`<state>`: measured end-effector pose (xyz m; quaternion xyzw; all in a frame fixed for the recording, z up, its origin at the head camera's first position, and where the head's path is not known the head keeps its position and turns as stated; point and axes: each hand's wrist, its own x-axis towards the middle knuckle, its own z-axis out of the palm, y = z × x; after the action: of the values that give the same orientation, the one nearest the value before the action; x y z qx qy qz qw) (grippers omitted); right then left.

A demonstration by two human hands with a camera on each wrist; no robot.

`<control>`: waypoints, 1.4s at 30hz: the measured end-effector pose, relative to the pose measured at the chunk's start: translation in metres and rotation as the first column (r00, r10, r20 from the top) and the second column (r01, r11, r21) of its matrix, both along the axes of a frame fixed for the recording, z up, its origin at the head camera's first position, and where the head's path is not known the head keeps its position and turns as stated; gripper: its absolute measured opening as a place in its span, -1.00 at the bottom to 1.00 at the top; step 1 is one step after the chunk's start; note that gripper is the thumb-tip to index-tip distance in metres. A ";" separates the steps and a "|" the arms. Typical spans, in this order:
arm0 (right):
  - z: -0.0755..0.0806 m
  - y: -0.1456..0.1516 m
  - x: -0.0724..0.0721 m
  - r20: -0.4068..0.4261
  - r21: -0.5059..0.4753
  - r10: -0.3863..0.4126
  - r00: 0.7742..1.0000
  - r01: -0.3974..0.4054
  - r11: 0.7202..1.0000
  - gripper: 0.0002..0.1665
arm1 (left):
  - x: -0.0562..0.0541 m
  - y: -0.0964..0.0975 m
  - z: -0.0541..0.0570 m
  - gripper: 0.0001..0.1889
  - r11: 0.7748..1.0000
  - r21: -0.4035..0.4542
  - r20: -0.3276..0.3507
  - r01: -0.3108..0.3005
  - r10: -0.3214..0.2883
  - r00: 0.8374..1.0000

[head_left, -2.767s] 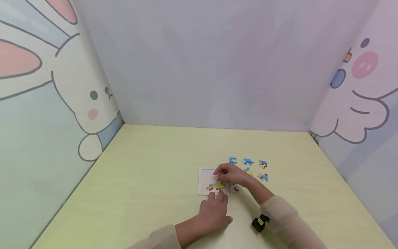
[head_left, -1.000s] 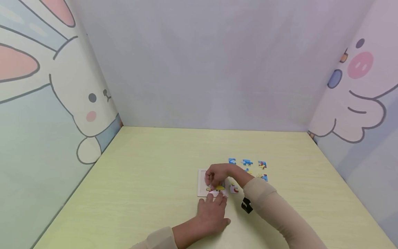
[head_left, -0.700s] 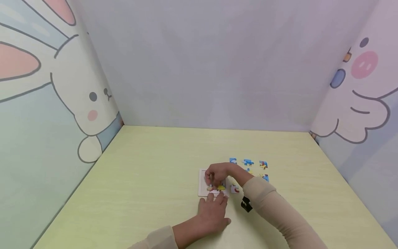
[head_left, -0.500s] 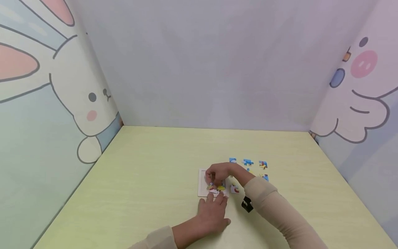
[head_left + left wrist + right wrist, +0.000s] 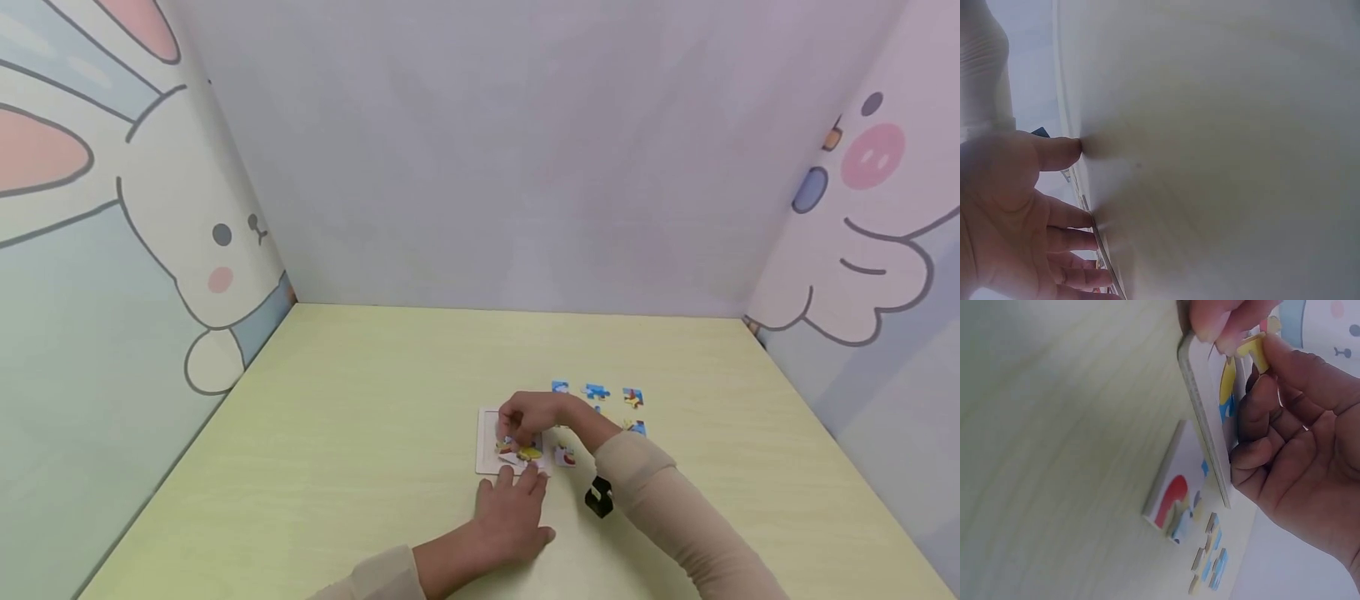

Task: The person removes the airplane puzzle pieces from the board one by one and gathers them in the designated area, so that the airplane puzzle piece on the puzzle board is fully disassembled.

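A pale square puzzle tray (image 5: 481,443) lies on the table with a few joined jigsaw pieces in its lower part, among them one with a yellow patch (image 5: 530,454). My left hand (image 5: 512,512) lies palm down, its straight fingertips on the tray's near edge. Over the tray is my right hand (image 5: 531,414), bent down at the wrist. In the right wrist view its thumb and finger pinch a jigsaw piece (image 5: 1259,353) showing yellow, tilted up from the tray. The right hand covers part of the tray in the head view.
A loose jigsaw piece (image 5: 565,455) with red on it lies just right of the tray. Several blue and yellow pieces, such as this one (image 5: 596,391), lie in rows behind it. A black block (image 5: 598,497) hangs at the right sleeve. Printed walls enclose the table.
My right hand has come left and down from the tray's upper right onto its pieces. The piece at the left of the joined ones now tilts. The left hand stays at the near edge.
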<state>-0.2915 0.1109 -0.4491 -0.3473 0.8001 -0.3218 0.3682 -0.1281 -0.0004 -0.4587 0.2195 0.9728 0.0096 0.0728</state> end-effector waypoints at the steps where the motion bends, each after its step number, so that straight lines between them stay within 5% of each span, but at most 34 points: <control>1: 0.000 0.002 0.000 0.000 -0.015 -0.006 1.000 0.006 1.000 -0.84 | 0.000 0.000 0.000 -0.28 1.000 -0.001 0.001 0.001 -0.001 1.000; 29: 0.010 0.046 0.017 0.016 -0.178 -0.177 0.984 0.177 0.968 -0.95 | 0.000 -0.003 -0.001 -0.28 0.999 0.025 0.006 0.021 -0.021 1.000; 42: 0.015 0.076 0.027 0.011 -0.144 -0.212 0.977 0.211 0.967 -0.95 | 0.001 -0.003 -0.003 -0.27 1.000 0.002 -0.028 0.013 -0.013 1.000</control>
<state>-0.2645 0.1867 -0.4339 -0.2864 0.8080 -0.4157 0.3038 -0.1271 -0.0038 -0.4620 0.2261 0.9723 0.0070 0.0588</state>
